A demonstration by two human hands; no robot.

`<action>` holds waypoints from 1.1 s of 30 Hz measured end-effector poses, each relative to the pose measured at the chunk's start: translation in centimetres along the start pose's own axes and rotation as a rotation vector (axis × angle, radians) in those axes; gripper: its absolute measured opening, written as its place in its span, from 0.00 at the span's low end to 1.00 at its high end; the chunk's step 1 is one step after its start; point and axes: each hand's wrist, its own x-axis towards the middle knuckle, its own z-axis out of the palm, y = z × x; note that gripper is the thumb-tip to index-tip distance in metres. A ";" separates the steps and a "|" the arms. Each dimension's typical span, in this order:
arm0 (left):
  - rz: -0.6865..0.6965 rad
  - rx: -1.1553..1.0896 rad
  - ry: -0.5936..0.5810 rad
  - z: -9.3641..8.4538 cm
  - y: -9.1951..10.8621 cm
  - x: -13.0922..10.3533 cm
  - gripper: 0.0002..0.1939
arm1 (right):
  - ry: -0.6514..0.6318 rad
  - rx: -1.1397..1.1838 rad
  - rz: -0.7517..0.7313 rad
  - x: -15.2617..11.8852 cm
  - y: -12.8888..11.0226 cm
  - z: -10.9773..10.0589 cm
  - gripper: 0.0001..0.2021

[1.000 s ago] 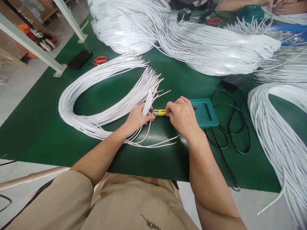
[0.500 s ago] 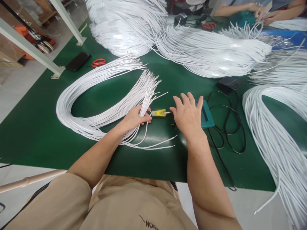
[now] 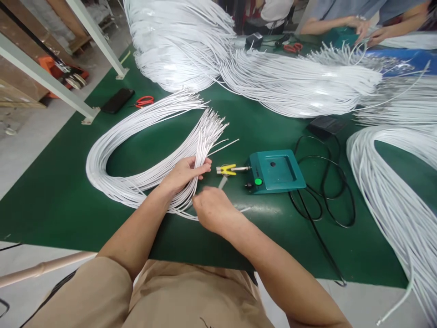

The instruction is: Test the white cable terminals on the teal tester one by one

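My left hand (image 3: 187, 175) is closed around a bunch of white cables (image 3: 204, 145), their thin ends fanning out above the fingers. Just right of it and lower, my right hand (image 3: 215, 207) is curled shut near the looped cable strands. A short pale piece (image 3: 223, 182) shows above its knuckles; the fingertips are hidden, so I cannot make out what they hold. Beyond the right hand, a yellow clip-like part (image 3: 226, 169) sits on a metal shaft (image 3: 241, 168) coming from a teal bench device (image 3: 280, 171) with a green button (image 3: 258, 181).
The large cable loop (image 3: 99, 155) curves left across the green table (image 3: 44, 209). Red-handled scissors (image 3: 145, 101) and a black phone-like object (image 3: 118, 100) lie behind it. Big cable bundles (image 3: 300, 82) fill the back, another bundle (image 3: 378, 182) the right. Opposite, a person's hands (image 3: 367, 32) work.
My right hand has moved left and down from the teal device to beside my left hand, its spread fingers now curled. The device is uncovered. My left hand keeps hold of the cables.
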 end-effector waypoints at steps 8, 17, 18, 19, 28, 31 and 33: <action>0.086 0.045 -0.030 0.3 0.5 -0.8 0.22 | 0.502 0.922 0.350 -0.8 4.7 -1.8 0.13; 0.126 -0.024 0.015 1.2 0.9 -1.3 0.17 | 0.834 1.338 0.369 0.1 6.4 -1.6 0.11; 0.153 -0.054 0.074 1.3 1.0 -1.3 0.16 | 0.834 1.337 0.370 0.1 6.3 -1.6 0.11; 0.178 -0.074 0.125 1.4 1.1 -1.3 0.15 | 0.833 1.334 0.367 0.0 6.3 -1.7 0.10; 0.167 -0.047 0.051 2.0 1.0 -1.8 0.14 | 0.714 1.424 0.296 0.7 5.8 -1.4 0.09; 0.199 0.004 0.111 2.1 0.8 -1.7 0.15 | 0.754 1.459 0.329 0.8 5.6 -1.5 0.10; 0.220 0.024 0.139 2.0 0.7 -1.6 0.14 | 0.757 1.493 0.334 0.9 5.6 -1.4 0.09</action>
